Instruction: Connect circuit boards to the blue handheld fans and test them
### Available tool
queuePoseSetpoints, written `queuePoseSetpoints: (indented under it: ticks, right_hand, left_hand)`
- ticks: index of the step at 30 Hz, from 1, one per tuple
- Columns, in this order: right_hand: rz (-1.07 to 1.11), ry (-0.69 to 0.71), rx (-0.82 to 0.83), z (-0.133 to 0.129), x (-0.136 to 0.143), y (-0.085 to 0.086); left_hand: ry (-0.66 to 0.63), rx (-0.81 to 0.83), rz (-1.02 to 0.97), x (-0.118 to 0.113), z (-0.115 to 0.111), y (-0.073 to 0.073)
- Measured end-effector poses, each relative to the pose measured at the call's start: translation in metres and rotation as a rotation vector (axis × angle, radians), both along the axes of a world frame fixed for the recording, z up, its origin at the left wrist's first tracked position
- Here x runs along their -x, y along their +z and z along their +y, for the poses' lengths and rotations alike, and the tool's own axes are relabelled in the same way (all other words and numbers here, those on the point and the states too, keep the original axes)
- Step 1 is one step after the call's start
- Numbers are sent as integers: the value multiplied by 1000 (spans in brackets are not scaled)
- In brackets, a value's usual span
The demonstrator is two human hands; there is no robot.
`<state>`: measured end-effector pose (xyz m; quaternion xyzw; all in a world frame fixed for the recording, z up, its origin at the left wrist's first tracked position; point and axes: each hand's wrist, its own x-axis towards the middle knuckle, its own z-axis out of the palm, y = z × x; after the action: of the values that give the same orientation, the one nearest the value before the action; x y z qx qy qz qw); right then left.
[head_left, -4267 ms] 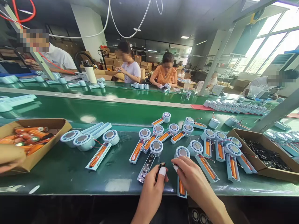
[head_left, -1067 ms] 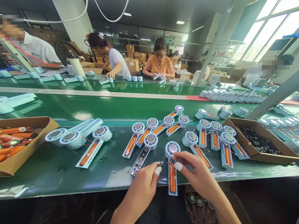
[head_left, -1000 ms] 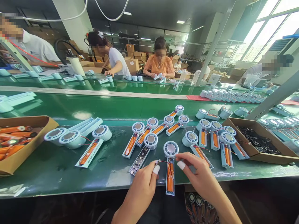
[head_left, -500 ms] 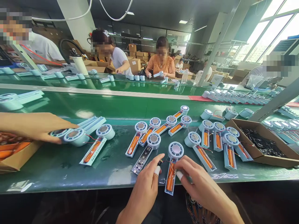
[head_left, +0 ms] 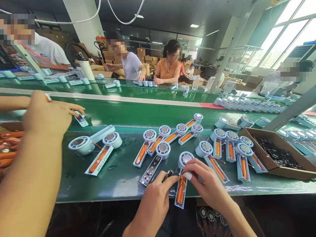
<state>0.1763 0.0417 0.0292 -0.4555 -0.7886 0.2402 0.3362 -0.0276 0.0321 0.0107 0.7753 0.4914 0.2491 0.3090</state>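
Right in front of me lies a light-blue handheld fan (head_left: 181, 189), its handle uncovered with an orange battery inside. My left hand (head_left: 158, 194) is closed on a small dark circuit board (head_left: 169, 174) just left of that fan. My right hand (head_left: 207, 181) pinches thin wires (head_left: 182, 174) near the top of the handle, beside the round head; a white cover wraps one fingertip. Fingers partly hide the wires and the board. Left of my left hand, another fan (head_left: 151, 170) has a dark circuit board laid along its handle.
Several fans with orange batteries (head_left: 169, 136) lie around on the green table (head_left: 118, 181). A cardboard box (head_left: 298, 164) of small dark parts stands right. A co-worker's arms (head_left: 44, 131) reach in at left, one hand holding a fan part. People work across the green conveyor (head_left: 138, 110).
My right hand has moved left onto the wires at the fan's handle. My left fingers have shifted toward it with the circuit board. The co-worker's hand lifted a fan part from the table.
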Motion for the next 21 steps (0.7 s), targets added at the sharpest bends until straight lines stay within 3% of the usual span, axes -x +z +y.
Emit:
queuePoseSetpoints:
  ticks: [3,9,21]
  right_hand:
    - [36,-21,-27,2,5,-4]
    - [-76,-34,-49,2,14,-3]
    - [-156,-141,-89,0,29,0]
  left_hand:
    - [2,-16,-58,-1,-1,-1]
    - [160,56,-224,-5,-1,-5]
    - [193,136,-309,-9,0,-4]
